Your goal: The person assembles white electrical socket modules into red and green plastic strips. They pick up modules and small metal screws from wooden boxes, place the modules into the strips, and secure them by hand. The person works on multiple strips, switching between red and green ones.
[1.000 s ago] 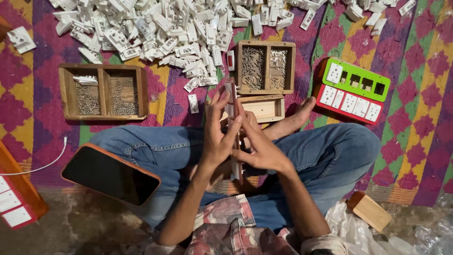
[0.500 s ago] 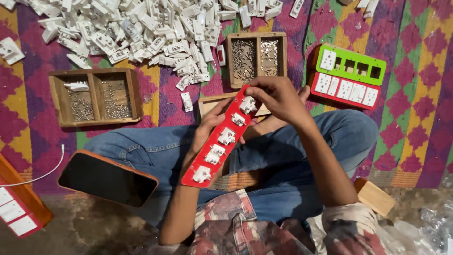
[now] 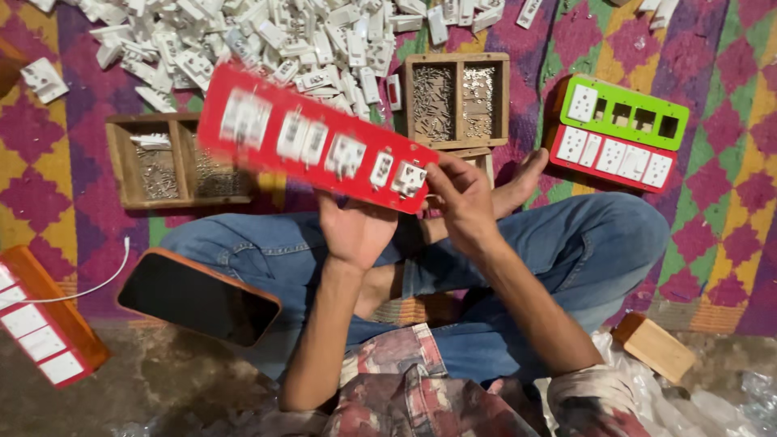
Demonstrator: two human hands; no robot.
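While both hands are up over the lap, this is how it looks:

Right fingers: fingertips [image 3: 435, 174] pinching the near end of the red panel [image 3: 316, 137], thumb on the lower edge, pressing at the last white socket [image 3: 409, 178]
Right hand [image 3: 461, 198]: curled around that end, wrist angled down toward the knee
Left hand [image 3: 356, 231]: palm up under the panel's lower edge, fingers hidden behind it (can't tell if they're spread or closed)
Panel: long red strip with a row of white sockets, held tilted in the air, far end blurred and up over the left wooden box [image 3: 174, 162]
Second wooden box [image 3: 457, 97]: just past the panel's near end, two compartments of small metal bits
White parts pile [image 3: 267, 36]: spread over the mat [image 3: 728, 243] at the top
Green and red panels [image 3: 619, 133]: stacked together well off to the right
Phone [image 3: 198, 295]: dark screen, resting by the left knee
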